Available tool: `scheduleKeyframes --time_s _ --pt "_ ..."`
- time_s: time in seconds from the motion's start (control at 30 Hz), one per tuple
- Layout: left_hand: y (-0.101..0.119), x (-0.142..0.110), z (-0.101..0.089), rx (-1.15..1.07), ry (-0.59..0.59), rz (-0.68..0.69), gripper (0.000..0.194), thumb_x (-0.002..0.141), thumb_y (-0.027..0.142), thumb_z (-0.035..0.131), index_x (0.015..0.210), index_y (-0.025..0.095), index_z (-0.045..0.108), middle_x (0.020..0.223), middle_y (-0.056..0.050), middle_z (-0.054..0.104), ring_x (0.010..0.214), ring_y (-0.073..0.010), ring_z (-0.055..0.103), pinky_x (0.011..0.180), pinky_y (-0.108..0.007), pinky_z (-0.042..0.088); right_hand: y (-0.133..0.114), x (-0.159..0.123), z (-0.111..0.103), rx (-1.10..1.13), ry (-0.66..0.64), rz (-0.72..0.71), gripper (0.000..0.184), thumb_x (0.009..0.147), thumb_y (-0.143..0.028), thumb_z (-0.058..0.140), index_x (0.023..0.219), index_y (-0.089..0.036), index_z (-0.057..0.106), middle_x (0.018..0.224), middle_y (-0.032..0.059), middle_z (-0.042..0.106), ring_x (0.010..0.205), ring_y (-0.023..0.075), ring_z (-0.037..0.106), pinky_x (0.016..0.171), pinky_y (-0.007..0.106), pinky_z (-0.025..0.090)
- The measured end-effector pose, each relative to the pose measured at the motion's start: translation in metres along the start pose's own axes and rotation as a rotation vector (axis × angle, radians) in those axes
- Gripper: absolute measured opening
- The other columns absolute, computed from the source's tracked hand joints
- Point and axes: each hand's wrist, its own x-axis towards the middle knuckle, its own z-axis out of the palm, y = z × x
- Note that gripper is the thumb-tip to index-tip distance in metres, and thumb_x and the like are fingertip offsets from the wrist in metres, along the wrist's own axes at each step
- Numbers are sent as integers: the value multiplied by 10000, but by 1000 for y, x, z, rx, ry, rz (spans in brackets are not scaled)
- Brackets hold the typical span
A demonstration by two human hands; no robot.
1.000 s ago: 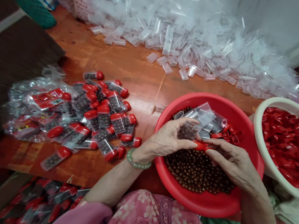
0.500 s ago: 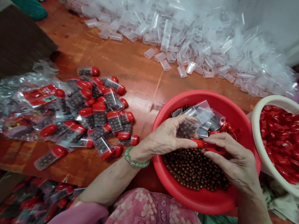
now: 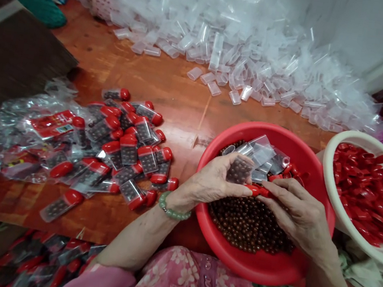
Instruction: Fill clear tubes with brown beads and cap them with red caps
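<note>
The left hand (image 3: 210, 179) is closed around a small clear case (image 3: 239, 170) full of dark beads, and its thumb reaches to a red piece (image 3: 253, 188) just below the case. The right hand (image 3: 297, 209) pinches red plastic between thumb and fingers at the same place (the fingers cover a good part of it, so I cannot say surely if it is one piece or two). Both hands are above a red basin (image 3: 266, 272), and the case is held over its middle.

In the basin, brown beads (image 3: 251, 224) lie in the near part; behind them are clear sleeves (image 3: 262, 154) and, to the right, a few loose red caps (image 3: 291, 170). A green bead bracelet (image 3: 173, 212) is on the left wrist.

Just beside the basin, on the right, stands a white tub (image 3: 330, 150) with many red lids (image 3: 368, 197). On the left side of the wooden table (image 3: 171, 84) there is a pile of red-capped packs (image 3: 129, 150), partly against a transparent bag (image 3: 22, 114). Along the far side is spread a big heap of clear tubes (image 3: 251, 62).
</note>
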Motion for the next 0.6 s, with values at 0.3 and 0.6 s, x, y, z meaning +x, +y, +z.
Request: scheduleKeyframes --time_s 0.3,0.6 --pt "-1 1 -2 55 -8 1 483 679 209 856 1082 158 594 837 29 635 757 -98 554 780 -273 421 -7 -4 17 535 -5 333 228 887 -287 735 1108 -260 686 921 5 775 769 152 750 694 241 604" --pt "-2 3 -1 41 -49 -26 543 615 228 903 1051 153 588 791 45 615 733 -104 542 773 -286 416 -17 8 13 253 -44 -3 252 895 -105 665 1095 -253 704 958 27 781 846 157 749 798 252 607"
